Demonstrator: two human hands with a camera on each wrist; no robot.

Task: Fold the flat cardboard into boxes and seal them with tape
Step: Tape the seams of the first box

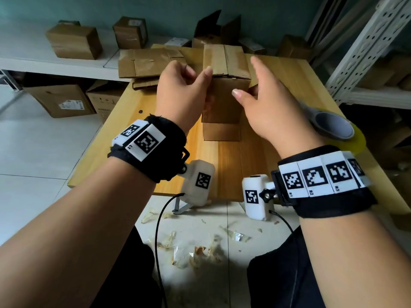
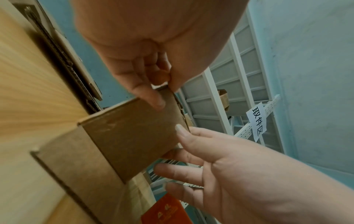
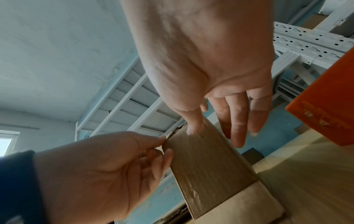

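Note:
A brown cardboard box (image 1: 224,103) stands upright on the wooden table (image 1: 222,170), its top flaps folded shut. My left hand (image 1: 200,78) pinches the box's upper left corner, thumb on the top edge. In the left wrist view the box (image 2: 134,136) has left-hand fingers (image 2: 155,100) on its near face. My right hand (image 1: 249,90) is at the box's right side, fingers straight and thumb touching the front face; the right wrist view shows that thumb (image 3: 191,128) on the box (image 3: 206,163). A tape roll (image 1: 333,127) lies at the table's right edge.
Flat cardboard sheets (image 1: 146,63) lie at the table's far left. Closed boxes (image 1: 75,41) sit on a white shelf to the left, and a metal rack (image 1: 364,52) stands on the right. An orange object (image 3: 325,106) sits near the box. Tape scraps (image 1: 195,252) litter the floor.

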